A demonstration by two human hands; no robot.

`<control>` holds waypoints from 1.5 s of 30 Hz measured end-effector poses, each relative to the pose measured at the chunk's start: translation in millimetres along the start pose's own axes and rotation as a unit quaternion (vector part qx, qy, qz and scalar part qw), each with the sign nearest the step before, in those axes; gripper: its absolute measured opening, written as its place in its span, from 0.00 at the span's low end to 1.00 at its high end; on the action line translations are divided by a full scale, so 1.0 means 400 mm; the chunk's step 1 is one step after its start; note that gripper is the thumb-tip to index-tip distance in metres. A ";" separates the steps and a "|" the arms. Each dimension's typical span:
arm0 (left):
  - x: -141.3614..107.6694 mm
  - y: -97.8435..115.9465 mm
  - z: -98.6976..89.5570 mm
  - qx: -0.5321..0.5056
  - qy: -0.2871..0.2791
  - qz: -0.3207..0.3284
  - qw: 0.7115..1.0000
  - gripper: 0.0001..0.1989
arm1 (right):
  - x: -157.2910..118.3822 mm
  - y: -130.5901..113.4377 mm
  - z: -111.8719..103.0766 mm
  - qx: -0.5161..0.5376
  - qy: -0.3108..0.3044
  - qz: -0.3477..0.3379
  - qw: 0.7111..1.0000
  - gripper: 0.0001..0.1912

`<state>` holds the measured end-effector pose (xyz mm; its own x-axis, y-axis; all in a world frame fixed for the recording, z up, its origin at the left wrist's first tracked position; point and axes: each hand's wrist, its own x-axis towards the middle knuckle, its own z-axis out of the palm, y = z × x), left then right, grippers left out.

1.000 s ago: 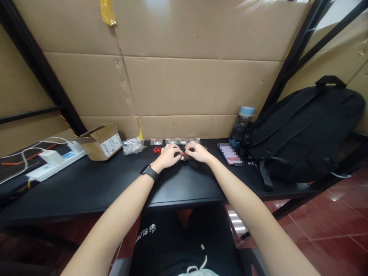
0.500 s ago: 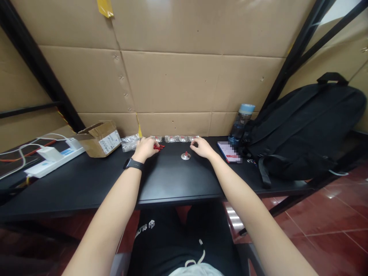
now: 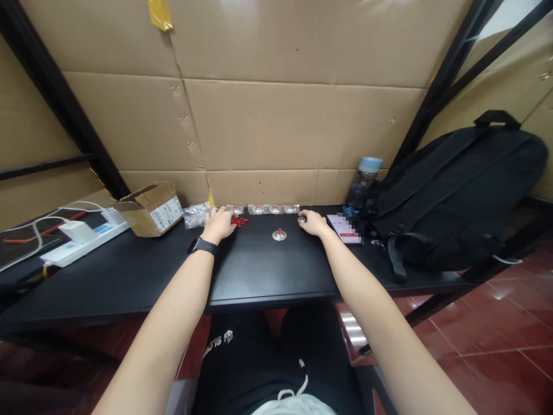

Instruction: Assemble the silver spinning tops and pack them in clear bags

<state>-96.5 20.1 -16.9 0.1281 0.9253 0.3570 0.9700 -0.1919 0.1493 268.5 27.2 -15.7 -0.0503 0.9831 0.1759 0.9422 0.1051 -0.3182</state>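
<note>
Red cord (image 3: 240, 221) is lying beside the left hand (image 3: 219, 223), whose grip is unclear. Well apart, the right hand (image 3: 311, 222) is closing on a small round metal piece (image 3: 302, 219). Between them — slightly nearer — a red-topped metal disc (image 3: 279, 234) is resting on the black table (image 3: 268, 271).

To my left on the black desk (image 3: 138, 271), I had a white power strip (image 3: 101, 236) with a white adapter (image 3: 78, 231) plugged in, and just beside it an open cardboard box (image 3: 149, 216) bearing a white label (image 3: 166, 214). To my right stood a blue-lidded bottle (image 3: 358, 191), near a black backpack (image 3: 458, 196) and a flat pale item (image 3: 342, 226), partly pixelated. Cardboard panels (image 3: 259, 127) lined the back, with yellow tape (image 3: 160, 14) high up, and reddish tiles (image 3: 484, 328) covered the floor.
</note>
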 end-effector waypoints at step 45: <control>-0.018 0.162 0.045 -0.007 0.030 0.134 0.990 0.08 | 0.015 -0.023 0.021 0.193 0.072 -0.123 0.971 0.11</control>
<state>-30.7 6.8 -26.6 0.3684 0.8192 0.4396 0.8993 -0.4339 0.0549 256.6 33.6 -19.7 -0.1842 0.8932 0.4103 0.7115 0.4092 -0.5713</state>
